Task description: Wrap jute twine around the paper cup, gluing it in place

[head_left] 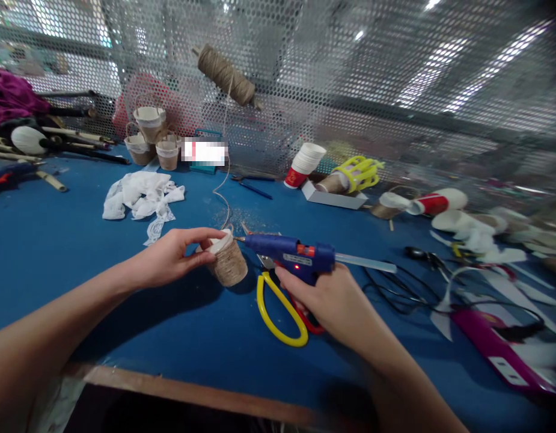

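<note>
Your glue gun (282,249) looks like smooth plastic; your small cup (231,266) is rough, matt twine. You have lacy cloth (140,192), a glossy plastic scissor handle (294,342), a perforated metal screen (332,66) and a wooden table edge (187,394).

Head camera: looks forward and down from six o'clock
Blue tabletop (70,234): near, seen from above
Mesh screen (350,72): farther off, at twelve o'clock

the left hand (181,255) pinches a twine-wrapped cup (231,264); the right hand (336,294) holds a blue glue gun (278,248), its nozzle (240,239) perhaps touching the rim (228,233). scissors (296,341) lie near right.
</note>
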`<state>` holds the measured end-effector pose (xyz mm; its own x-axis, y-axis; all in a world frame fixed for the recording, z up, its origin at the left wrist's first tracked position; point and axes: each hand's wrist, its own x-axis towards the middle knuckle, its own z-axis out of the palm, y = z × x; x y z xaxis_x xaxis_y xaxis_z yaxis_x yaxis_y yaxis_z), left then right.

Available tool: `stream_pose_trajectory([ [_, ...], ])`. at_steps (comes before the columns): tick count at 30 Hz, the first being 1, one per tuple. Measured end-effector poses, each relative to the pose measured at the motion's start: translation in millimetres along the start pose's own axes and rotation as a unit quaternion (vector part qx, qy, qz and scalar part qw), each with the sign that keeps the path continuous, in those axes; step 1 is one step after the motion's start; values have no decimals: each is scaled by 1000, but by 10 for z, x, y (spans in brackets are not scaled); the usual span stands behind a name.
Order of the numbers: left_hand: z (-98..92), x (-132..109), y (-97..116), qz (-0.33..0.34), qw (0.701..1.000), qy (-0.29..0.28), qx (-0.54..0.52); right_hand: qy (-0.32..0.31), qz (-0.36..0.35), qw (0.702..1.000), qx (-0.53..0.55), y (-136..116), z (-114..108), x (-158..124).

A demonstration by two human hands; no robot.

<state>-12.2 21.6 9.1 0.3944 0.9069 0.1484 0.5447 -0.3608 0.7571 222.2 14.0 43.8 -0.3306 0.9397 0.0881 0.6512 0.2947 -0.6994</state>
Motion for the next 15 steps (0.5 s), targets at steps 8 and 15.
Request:
stream_pose_trajectory([
  [8,-3,-2,4,-8,1000,-7,1,-8,39,999,3,9,22,-8],
  [15,-9,2,6,-19,1000,-3,12,0,30,1000,9,55,47,-65],
])
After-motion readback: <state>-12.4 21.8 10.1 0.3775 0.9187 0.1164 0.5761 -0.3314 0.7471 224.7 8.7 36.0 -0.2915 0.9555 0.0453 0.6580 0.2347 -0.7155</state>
